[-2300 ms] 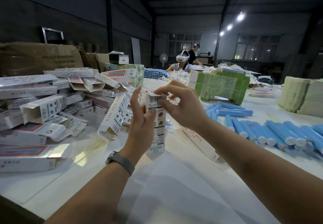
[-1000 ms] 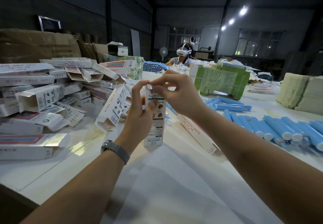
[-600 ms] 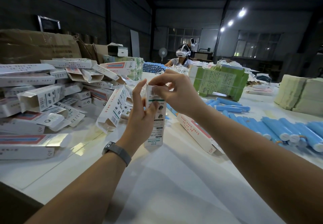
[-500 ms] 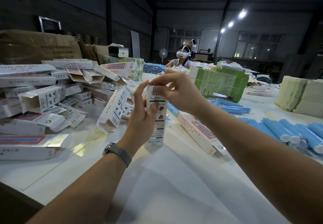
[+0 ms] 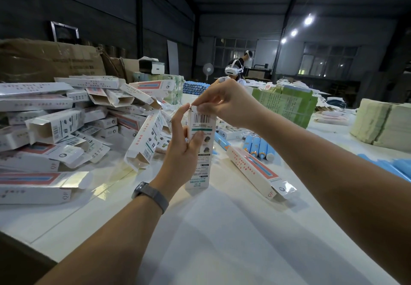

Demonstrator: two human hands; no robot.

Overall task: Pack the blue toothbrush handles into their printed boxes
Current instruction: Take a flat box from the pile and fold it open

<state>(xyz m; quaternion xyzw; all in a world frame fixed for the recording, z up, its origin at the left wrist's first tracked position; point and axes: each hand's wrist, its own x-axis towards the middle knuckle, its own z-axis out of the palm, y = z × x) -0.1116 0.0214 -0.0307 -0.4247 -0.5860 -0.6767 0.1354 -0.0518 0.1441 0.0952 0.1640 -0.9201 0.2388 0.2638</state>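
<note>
Box (image 5: 200, 149) upright, bare table (image 5: 222, 240) before it

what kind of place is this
Likely a packing workshop in a warehouse: a long table with a heap of printed boxes, loose blue handles, and another worker at the far end.

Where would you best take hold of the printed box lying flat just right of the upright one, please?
Grip the lying box across its long sides near the middle, coming from above. It lies flat with its long sides exposed, its open flap end towards you looks flimsy, and the blue handles crowd its far end.
</note>
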